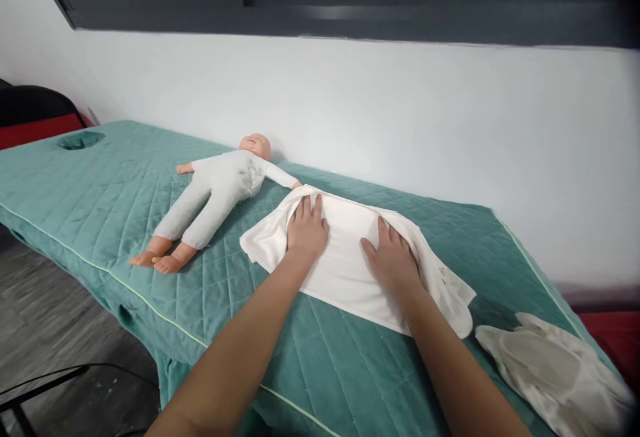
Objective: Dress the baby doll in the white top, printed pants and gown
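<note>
Two bare forearms, the left forearm (240, 350) and the right forearm (450, 363), come up from the bottom edge and end in hands laid flat on a white cloth (345, 257). The left hand (306, 230) lies palm down with its fingers spread a little and pointing away from the person, holding nothing, pressed on the cloth's left part. The right hand (393, 257) is just beside it, also flat and spread with nothing in its grasp. Its fingertips are near a ridge of bunched fabric along the far edge.

The cloth lies folded in a long strip under both palms. It reaches past the left hand to a rounded corner and past the right hand to a loose flap that hangs toward the person. It may be a baby garment or a small blanket; the folds hide which.

Under the cloth is a teal quilted table cover (100, 183) with pale piping along its near edge. Left of the left hand, near but apart from the cloth, a baby doll (220, 190) in a pale suit lies on its back, one arm stretched toward the cloth. Right of the right hand and nearer the person lies a crumpled cream garment (550, 363), well apart from the cloth. Beyond both hands is a white wall (400, 110).
</note>
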The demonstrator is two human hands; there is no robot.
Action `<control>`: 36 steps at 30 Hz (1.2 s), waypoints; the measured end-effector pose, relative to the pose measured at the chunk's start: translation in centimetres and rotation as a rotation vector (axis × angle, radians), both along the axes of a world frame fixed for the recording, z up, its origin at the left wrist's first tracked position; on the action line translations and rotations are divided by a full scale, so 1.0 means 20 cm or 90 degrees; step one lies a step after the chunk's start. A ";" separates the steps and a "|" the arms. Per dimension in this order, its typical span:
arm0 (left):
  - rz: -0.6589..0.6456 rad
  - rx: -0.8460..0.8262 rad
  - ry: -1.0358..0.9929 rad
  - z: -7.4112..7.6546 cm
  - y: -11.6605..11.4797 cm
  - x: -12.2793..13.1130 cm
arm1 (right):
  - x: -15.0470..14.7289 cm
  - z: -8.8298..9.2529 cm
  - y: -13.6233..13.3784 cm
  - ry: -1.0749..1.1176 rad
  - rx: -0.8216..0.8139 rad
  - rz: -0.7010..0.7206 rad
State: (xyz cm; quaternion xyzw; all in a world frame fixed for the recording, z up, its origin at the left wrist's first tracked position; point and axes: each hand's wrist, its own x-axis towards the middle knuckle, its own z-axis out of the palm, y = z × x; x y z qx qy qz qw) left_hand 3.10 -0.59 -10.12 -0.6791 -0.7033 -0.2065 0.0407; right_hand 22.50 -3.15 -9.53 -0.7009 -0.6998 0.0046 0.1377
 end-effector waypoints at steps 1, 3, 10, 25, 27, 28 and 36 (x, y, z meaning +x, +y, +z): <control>-0.001 -0.006 -0.001 0.00 0.00 0.00 | 0.00 0.00 0.00 0.000 -0.004 0.000; -0.004 -0.018 -0.003 0.00 0.01 0.00 | 0.01 0.02 0.01 0.001 -0.021 -0.003; -0.001 -0.025 -0.001 -0.01 0.02 0.00 | -0.07 0.10 0.09 0.014 -0.110 -0.048; 0.015 -0.020 0.006 0.00 0.00 0.01 | -0.09 0.01 0.10 0.073 0.000 -0.050; 0.015 -0.015 0.006 0.00 0.00 0.01 | -0.09 0.01 0.10 0.069 -0.005 -0.054; 0.014 -0.011 0.006 0.00 0.00 0.01 | -0.09 0.01 0.10 0.069 -0.006 -0.056; -0.007 0.004 0.030 0.03 0.01 -0.04 | -0.06 0.01 0.10 0.075 -0.019 -0.049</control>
